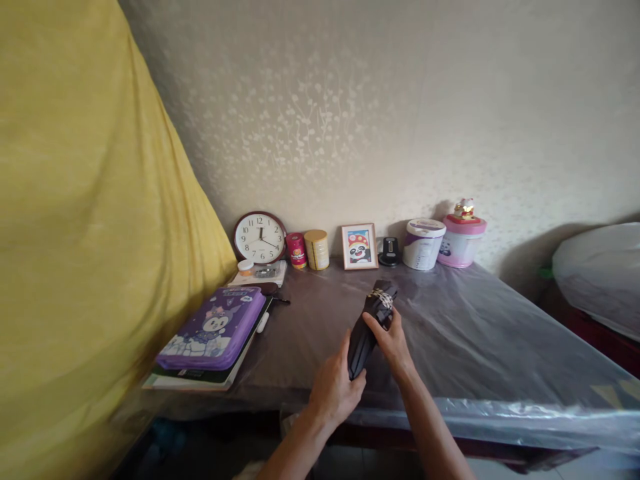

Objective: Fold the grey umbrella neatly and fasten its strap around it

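A folded black umbrella (363, 343) is held tilted above the front of the table, its upper end leaning away to the right. Near that upper end a pale patterned band (381, 297) goes round it. My left hand (336, 383) grips the lower end, thumb and fingers on either side. Higher up, my right hand (391, 339) is closed on the umbrella's right side, with the thumb lying across the front. Some of the right fingers are hidden behind it.
On the left, a purple zip case (215, 330) lies on books. Along the wall stand a clock (260, 238), a red tin (297, 251), a gold tin (317, 250), a panda picture frame (360, 247), a black stand (389, 251), a white tub (424, 245) and a pink tub (461, 241). A yellow curtain (100, 200) hangs left.
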Demonstrator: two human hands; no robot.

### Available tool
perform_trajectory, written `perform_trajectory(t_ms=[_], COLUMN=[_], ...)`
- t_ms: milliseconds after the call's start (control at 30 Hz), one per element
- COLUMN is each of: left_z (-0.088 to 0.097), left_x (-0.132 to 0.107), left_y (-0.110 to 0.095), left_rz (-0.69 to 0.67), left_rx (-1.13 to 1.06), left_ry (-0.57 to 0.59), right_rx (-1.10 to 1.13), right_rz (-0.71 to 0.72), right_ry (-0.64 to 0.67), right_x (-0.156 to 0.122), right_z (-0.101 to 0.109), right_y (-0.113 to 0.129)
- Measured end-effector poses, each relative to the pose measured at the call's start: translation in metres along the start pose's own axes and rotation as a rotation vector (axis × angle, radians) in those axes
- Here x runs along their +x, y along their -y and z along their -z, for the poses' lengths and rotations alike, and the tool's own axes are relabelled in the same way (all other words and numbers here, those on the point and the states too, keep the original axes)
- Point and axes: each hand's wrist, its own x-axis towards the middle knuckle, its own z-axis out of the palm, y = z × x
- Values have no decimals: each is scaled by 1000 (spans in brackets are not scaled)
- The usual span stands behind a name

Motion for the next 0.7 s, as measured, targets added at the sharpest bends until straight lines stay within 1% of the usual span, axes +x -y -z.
perform_trajectory(t_ms=[67,233,333,433,533,700], left_z=[-1,-5,-5,-3,0,3], left_x=[0,0,0,1,2,1], left_y=[2,4,4,3,2,1], left_rz=[-20,-44,-68,-83,-61,-58], left_rx=[28,127,144,143,156,163], left_ry=[-15,-44,-61,-73,-76,-82], right_rx=[-68,-270,-370,-476,-573,-705], right_rz=[33,80,120,168,214,263], right_ry=[25,30,40,21,0,-74], right_x=[1,2,3,3,1,-5], right_z=[1,8,13,15,16,14], right_y=[-1,0,2,4,6,12])
